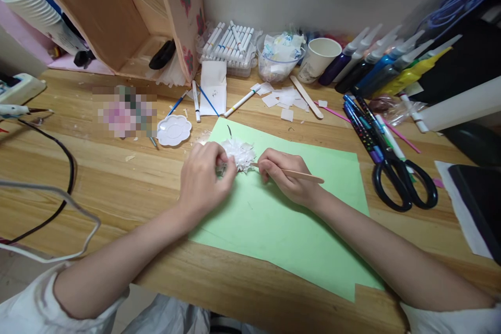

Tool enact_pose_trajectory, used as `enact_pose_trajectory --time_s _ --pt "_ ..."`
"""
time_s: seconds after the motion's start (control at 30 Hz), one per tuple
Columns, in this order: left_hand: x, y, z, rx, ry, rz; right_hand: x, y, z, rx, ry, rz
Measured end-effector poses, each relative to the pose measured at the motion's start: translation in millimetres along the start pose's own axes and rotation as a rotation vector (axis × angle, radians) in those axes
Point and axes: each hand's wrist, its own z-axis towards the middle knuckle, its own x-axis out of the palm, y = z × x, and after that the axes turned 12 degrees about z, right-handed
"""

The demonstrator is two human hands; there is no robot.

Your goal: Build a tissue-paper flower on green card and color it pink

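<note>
A ruffled white paper piece (241, 154) sits on a green sheet of paper (274, 250), toward the sheet's far left corner; I take it as the middle of the dial, with 12 pointing away from the person. At 8 o'clock the left hand (207, 172) curls its thumb and fingers in against the piece's edge; from where I stand I can't tell whether they pinch it. Between 3 and 4 the right hand (287, 175) is closed around a wooden craft stick (303, 174), its tip at the piece's right edge.

Further out on the wooden tabletop (97, 177), a white flower-shaped palette (174, 130) lies between 9 and 10. Near 1 o'clock are white paper scraps (287, 115), and just right of them a second craft stick (306, 96). Beyond the scraps stands a clear plastic bowl (281, 65) stuffed with crumpled paper, with a paper cup (320, 60) beside it. A tray of white-barrelled markers (227, 47) rests just short of 12.

Black-handled scissors (405, 188) lie a little past 3, and squeeze bottles (378, 70) with long nozzles cluster at 2. At 11 rises an orange box (183, 31) painted with flowers; past it, at 10, stacked paper cups (43, 15) lean over.
</note>
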Motion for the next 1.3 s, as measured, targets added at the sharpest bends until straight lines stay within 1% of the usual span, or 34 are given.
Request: enact_pose_trajectory --time_s 0.1,0.17,0.3,0.4,0.47,0.53,0.6,0.63,0.7,0.73,0.77,0.8,0.9,1.0,1.1,1.2,1.3 --pt "4.9 14.6 7.6 -0.169 0.02 -0.087 0.4 -0.1 1.5 0.051 -0.005 0.032" --pt "7.6 20.7 12.5 -0.245 0.033 -0.128 1.1 -0.6 3.3 0.107 -0.009 0.055" --pt "8.3 23.0 16.9 -0.284 0.04 -0.138 3.2 -1.2 6.9 0.213 -0.043 0.127" --pt "7.6 22.5 17.0 -0.295 0.043 -0.145 4.7 -0.8 5.5 0.198 -0.047 0.155" --pt "7.7 22.9 17.0 -0.298 0.048 -0.152 4.9 -0.6 2.4 0.168 -0.075 0.196" --pt "7.7 23.5 17.3 -0.301 0.053 -0.163 3.0 -1.3 -0.2 0.122 -0.163 0.265" --pt "7.0 24.3 17.9 -0.304 0.058 -0.175 -2.9 -3.9 0.3 0.042 -0.322 0.289" --pt "6.2 24.8 18.3 -0.304 0.061 -0.18 -7.8 -6.1 2.1 0.0 -0.412 0.26" --pt "4.1 25.9 19.0 -0.309 0.07 -0.178 -21.1 -12.6 8.2 -0.04 -0.576 0.122" --pt "2.9 26.7 19.3 -0.314 0.075 -0.173 -28.8 -16.9 11.9 -0.031 -0.626 0.032" --pt "1.8 27.5 19.5 -0.321 0.082 -0.167 -36.6 -21.7 15.5 -0.011 -0.647 -0.06" --pt "0.8 28.5 19.7 -0.33 0.091 -0.162 -43.8 -26.6 18.8 0.011 -0.638 -0.145" --pt "-0.6 31.4 19.8 -0.34 0.112 -0.17 -57.7 -40.0 25.5 0.02 -0.531 -0.339" --pt "0.0 32.9 19.7 -0.323 0.108 -0.174 -59.5 -46.3 28.3 -0.007 -0.452 -0.48" --pt "0.9 32.9 19.7 -0.316 0.099 -0.179 -57.1 -46.5 29.5 -0.02 -0.433 -0.557" --pt "0.7 32.5 19.9 -0.327 0.101 -0.199 -56.0 -43.3 29.4 -0.009 -0.498 -0.495" --pt "-1.8 30.4 18.7 -0.313 0.053 -0.208 -54.1 -34.5 26.6 0.009 -0.587 -0.263"
